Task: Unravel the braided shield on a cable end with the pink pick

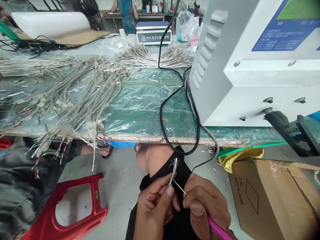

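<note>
Low in the middle, over my lap, my left hand [156,208] pinches a cable end with a silvery wire braid [174,169] between thumb and fingers. The braid points up, and its tip is frayed into loose fine strands. My right hand [208,203] is closed around a thin metal pick with a pink handle [218,228]. The pick's slender shaft reaches left to the braid, just above my left fingertips; whether its point is inside the strands I cannot tell. The rest of the cable is hidden in my left hand.
Bundles of clear-jacketed cables [97,80] lie on the green table [140,110], some ends overhanging. A white machine [217,96] stands right, a black cord [161,116] looping over the edge. Below are a red stool [47,213] and cardboard box [250,196]. A person's leg [20,186] is left.
</note>
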Action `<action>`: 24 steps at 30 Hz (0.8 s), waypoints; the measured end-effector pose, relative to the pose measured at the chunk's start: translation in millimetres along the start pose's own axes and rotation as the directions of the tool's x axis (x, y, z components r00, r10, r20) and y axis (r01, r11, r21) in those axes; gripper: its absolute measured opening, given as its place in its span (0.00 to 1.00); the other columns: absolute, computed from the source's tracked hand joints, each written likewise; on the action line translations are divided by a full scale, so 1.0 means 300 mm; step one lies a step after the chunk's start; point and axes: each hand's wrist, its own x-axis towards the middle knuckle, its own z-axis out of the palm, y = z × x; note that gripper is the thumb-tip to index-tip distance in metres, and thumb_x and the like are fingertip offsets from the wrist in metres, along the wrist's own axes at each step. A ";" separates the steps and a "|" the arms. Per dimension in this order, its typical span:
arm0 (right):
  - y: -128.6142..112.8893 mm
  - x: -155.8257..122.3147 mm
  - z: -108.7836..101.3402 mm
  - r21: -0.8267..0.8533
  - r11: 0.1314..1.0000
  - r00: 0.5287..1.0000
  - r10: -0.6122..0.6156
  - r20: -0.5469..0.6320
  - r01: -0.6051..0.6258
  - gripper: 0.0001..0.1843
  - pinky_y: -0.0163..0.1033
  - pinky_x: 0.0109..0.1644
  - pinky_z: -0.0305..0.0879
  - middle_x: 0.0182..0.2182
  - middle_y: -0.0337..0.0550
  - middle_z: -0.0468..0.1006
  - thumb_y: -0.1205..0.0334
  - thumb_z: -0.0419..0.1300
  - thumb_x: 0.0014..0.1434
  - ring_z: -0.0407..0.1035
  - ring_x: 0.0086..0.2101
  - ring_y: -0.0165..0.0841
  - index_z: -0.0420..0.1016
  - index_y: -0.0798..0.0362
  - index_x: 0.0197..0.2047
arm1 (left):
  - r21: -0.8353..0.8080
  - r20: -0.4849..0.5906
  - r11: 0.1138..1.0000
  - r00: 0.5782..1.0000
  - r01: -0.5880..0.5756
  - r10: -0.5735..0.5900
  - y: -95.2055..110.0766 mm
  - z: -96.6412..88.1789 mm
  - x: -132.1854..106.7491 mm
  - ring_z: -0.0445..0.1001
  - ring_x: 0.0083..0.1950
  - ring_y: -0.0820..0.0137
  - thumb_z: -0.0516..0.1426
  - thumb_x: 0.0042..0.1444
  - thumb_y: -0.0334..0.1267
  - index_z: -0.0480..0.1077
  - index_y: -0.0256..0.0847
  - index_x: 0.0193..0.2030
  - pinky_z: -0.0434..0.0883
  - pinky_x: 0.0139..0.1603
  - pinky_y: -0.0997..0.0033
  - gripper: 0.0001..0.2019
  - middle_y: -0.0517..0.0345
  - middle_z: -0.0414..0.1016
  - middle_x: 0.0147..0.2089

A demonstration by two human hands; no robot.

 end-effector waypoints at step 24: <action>0.024 0.002 0.024 -0.155 0.985 0.995 0.062 -0.081 -0.074 0.12 0.35 0.28 0.59 0.22 0.36 0.68 0.72 0.51 0.65 0.64 0.26 0.28 0.67 0.53 0.29 | 0.022 0.059 0.997 0.996 -0.067 0.066 -0.003 -0.001 0.004 0.48 0.18 0.83 0.66 0.55 0.44 0.81 0.44 0.49 0.45 0.19 0.77 0.16 0.61 0.71 0.21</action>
